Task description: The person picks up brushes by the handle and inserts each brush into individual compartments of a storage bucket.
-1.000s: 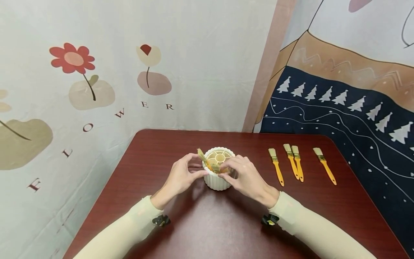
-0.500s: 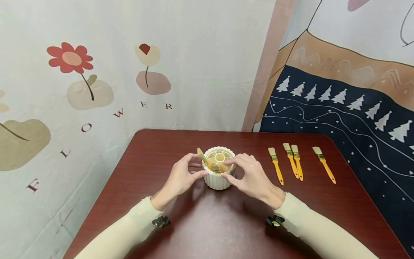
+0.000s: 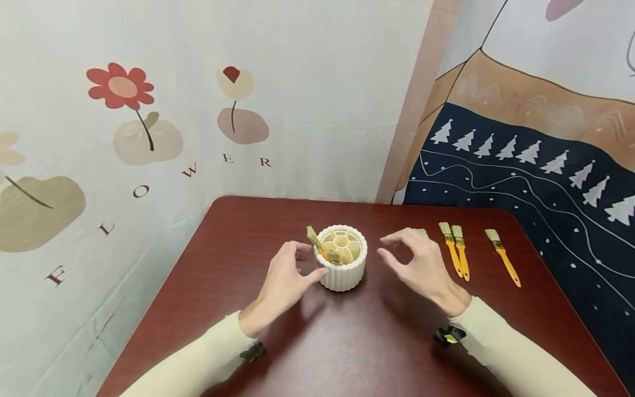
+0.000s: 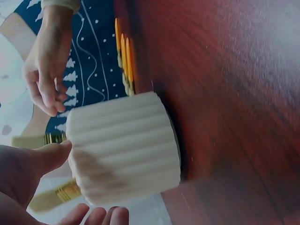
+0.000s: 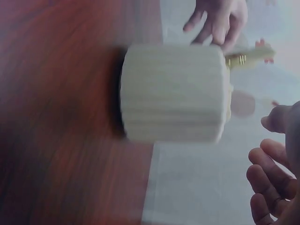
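A white ribbed round holder (image 3: 343, 277) with a wheel-like divided top stands upright on the table. Two paintbrushes are in it, bristles up: one (image 3: 315, 237) leans out over the left rim, the other (image 3: 334, 257) sits at the front. My left hand (image 3: 286, 278) is at the holder's left side, thumb tip right at the front rim and fingers spread. Right of the holder, my right hand (image 3: 421, 264) is in the air, thumb and fingers apart with nothing between them. In the right wrist view its fingers (image 5: 265, 180) are loosely bent, away from the holder.
On the right of the dark red table (image 3: 317, 342) lie a pair of yellow-handled paintbrushes (image 3: 455, 251) and a single paintbrush (image 3: 502, 258). Another paintbrush (image 3: 420, 232) is mostly hidden behind my right hand. Printed cloth (image 3: 317, 99) hangs behind the table.
My right hand has let go of the front paintbrush and moved right, away from the holder. My left hand stays beside the holder. The view has shifted slightly.
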`<act>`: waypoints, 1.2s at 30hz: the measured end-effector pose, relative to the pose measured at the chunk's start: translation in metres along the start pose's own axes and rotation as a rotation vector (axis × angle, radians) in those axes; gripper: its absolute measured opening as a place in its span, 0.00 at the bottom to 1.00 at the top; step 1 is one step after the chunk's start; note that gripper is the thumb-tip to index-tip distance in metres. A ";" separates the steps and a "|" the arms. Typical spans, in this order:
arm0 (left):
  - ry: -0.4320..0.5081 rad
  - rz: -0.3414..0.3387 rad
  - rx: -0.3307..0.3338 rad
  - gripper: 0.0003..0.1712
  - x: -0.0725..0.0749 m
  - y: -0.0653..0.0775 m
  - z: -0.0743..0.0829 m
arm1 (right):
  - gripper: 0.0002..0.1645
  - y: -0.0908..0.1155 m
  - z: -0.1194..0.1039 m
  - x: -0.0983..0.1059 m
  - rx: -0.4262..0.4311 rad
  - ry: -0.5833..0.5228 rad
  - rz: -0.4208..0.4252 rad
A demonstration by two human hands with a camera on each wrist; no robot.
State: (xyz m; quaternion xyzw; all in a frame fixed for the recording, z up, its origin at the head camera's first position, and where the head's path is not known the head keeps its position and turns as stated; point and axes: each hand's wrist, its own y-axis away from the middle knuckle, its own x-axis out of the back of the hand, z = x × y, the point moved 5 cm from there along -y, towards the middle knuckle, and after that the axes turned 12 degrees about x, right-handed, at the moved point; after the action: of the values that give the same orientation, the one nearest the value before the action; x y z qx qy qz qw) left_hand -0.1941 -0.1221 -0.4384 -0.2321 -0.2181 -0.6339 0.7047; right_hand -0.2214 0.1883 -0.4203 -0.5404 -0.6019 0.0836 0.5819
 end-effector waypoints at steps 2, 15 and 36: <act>-0.040 0.014 -0.013 0.35 -0.003 0.004 0.003 | 0.17 0.004 0.009 0.007 -0.032 0.030 0.006; -0.119 0.045 0.074 0.35 -0.011 0.007 0.005 | 0.11 0.030 0.065 0.037 -0.176 0.139 0.024; -0.132 0.044 0.058 0.31 -0.007 0.004 0.002 | 0.12 0.050 0.106 0.039 -0.424 0.185 -0.120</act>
State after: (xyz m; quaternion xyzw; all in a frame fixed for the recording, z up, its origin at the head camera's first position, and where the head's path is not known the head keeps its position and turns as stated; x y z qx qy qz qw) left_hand -0.1908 -0.1154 -0.4411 -0.2574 -0.2773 -0.5951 0.7090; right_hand -0.2672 0.2932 -0.4662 -0.6193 -0.5810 -0.1295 0.5120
